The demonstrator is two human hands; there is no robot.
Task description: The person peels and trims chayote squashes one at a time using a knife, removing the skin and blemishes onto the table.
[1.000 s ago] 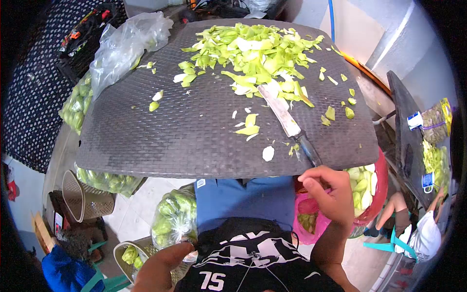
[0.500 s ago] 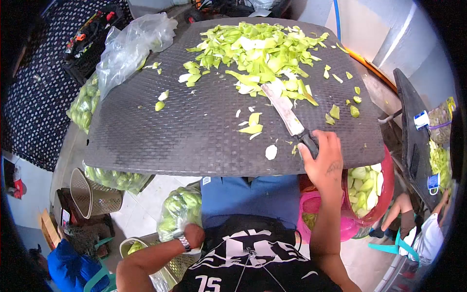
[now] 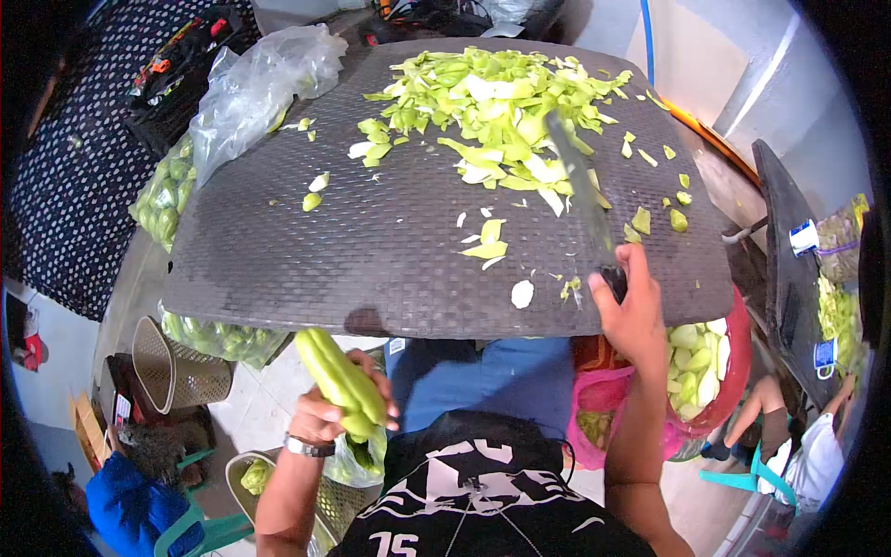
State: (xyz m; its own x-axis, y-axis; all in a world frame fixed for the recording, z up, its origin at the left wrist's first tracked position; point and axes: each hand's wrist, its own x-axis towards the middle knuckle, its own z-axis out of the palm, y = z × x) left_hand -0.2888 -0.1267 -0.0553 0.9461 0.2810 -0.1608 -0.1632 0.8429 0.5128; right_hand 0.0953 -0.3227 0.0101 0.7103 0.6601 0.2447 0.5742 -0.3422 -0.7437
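Two hands: both are occupied; the left hand [image 3: 317, 418] is curled around the near end of a long, ridged, light-green vegetable [image 3: 334, 364], and the right hand [image 3: 639, 306] is wrapped around the black handle of a long-bladed metal knife [image 3: 586, 200].
Vegetable's place: it is held in the left hand, tilted, its free end pointed forward past the fingers, by the near edge of the dark grey woven-textured tabletop [image 3: 390, 251]; whether that edge is touched cannot be told.
Vegetable's feel: firm and fairly light, it is judged; the skin may be bruised or nicked, and wet cut flesh would be slippery.
Vegetable's hold: best gripped at the near end, with fingertips set along the grooves.
Knife blade: extended forward of the right hand, blurred, toward the heaped light-green peelings [image 3: 501, 111].
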